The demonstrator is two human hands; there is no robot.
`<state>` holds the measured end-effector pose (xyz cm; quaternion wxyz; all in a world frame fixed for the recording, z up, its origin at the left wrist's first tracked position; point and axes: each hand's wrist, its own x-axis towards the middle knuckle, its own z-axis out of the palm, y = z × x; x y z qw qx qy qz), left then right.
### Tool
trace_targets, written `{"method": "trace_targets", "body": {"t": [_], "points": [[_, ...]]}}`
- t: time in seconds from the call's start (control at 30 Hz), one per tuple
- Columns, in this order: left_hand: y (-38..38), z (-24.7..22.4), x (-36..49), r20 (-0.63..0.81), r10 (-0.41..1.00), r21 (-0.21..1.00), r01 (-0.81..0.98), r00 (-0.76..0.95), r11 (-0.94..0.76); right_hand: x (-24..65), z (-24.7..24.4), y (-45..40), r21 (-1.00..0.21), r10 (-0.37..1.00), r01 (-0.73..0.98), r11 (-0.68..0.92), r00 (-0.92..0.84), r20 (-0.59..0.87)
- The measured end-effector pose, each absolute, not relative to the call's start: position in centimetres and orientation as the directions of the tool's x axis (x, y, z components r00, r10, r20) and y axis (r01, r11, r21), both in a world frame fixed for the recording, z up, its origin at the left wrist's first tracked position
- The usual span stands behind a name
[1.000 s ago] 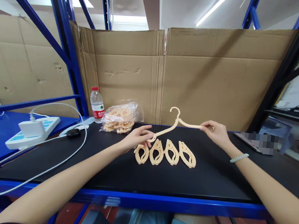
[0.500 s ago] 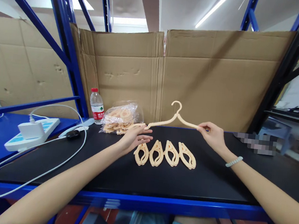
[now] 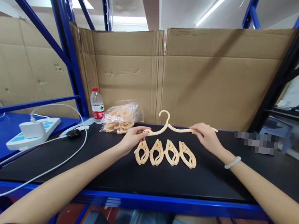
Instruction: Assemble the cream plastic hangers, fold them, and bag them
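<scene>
The pale hanger (image 3: 167, 126) is held spread between both hands beyond the row on the mat, hook uppermost and arms sloping outward; it appears clear of the surface, its weight presumably borne by the grip at either end. The left hand (image 3: 133, 137) is closed in a pinch, thumb and fingers on the hanger's left end, just above the leftmost folded piece. The right hand (image 3: 207, 136) has its fingers drawn together around the right arm, the tip projecting past the knuckles; gripping both sides probably keeps the hinged arms level and stops them swinging. Nearer the person, four folded hangers (image 3: 167, 150) lie flat, side by side, narrow ends pointing away, an arrangement that likely makes each easy to count and reach. Behind the left hand, a clear bag (image 3: 120, 117) of similar pieces rests by a red-capped bottle (image 3: 97, 104), both at the far edge, seemingly to leave the black mat (image 3: 141, 179) free for handling. Further left, a power strip (image 3: 51, 126) bears a white plug and looping cable. Cardboard panels (image 3: 212, 79) stand along the back, apparently as a screen
</scene>
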<state>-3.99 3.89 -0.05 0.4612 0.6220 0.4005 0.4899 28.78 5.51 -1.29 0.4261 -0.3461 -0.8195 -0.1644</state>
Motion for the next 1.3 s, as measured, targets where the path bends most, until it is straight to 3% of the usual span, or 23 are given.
{"method": "trace_targets", "body": {"t": [0.1, 0.23, 0.4, 0.5, 0.63, 0.73, 0.87, 1.03, 1.3], "points": [[4.5, -0.2, -4.4, 0.217, 0.965, 0.976, -0.018, 0.150, -0.217, 28.9, -1.0, 5.3, 0.140, 0.354, 0.720, 0.679, -0.488, 0.798], [4.3, -0.1, -4.2, 0.174, 0.978, 0.983, -0.075, 0.117, -0.166, 28.7, -0.5, 4.5, 0.329, 0.318, 0.812, 0.483, -0.512, 0.798], [3.6, 0.1, -3.8, 0.170, 0.980, 0.983, -0.087, 0.104, -0.162, 28.7, -0.7, 4.3, 0.369, 0.313, 0.846, 0.385, -0.496, 0.810], [3.3, 0.3, -3.7, 0.177, 0.981, 0.980, -0.101, 0.076, -0.169, 28.6, -1.1, 4.6, 0.268, 0.346, 0.830, 0.490, -0.467, 0.814], [3.0, 0.3, -3.5, 0.186, 0.982, 0.977, -0.116, 0.039, -0.181, 28.1, -1.5, 4.9, 0.018, 0.375, 0.713, 0.701, -0.390, 0.841], [2.9, 0.3, -3.3, 0.199, 0.980, 0.973, -0.124, 0.026, -0.194, 27.7, -1.7, 4.9, -0.133, 0.409, 0.641, 0.756, -0.303, 0.861], [2.8, 0.3, -3.2, 0.215, 0.977, 0.967, -0.142, 0.012, -0.211, 27.4, -1.5, 4.8, -0.371, 0.521, 0.513, 0.774, -0.182, 0.834], [2.7, 0.5, -3.2, 0.221, 0.975, 0.958, -0.191, 0.009, -0.215, 27.2, -1.2, 4.6, -0.673, 0.693, 0.163, 0.721, -0.178, 0.699], [2.4, 0.7, -3.1, 0.235, 0.971, 0.949, -0.225, 0.041, -0.221, 27.0, -1.0, 4.4, -0.815, 0.813, -0.193, 0.546, -0.112, 0.571]]}}
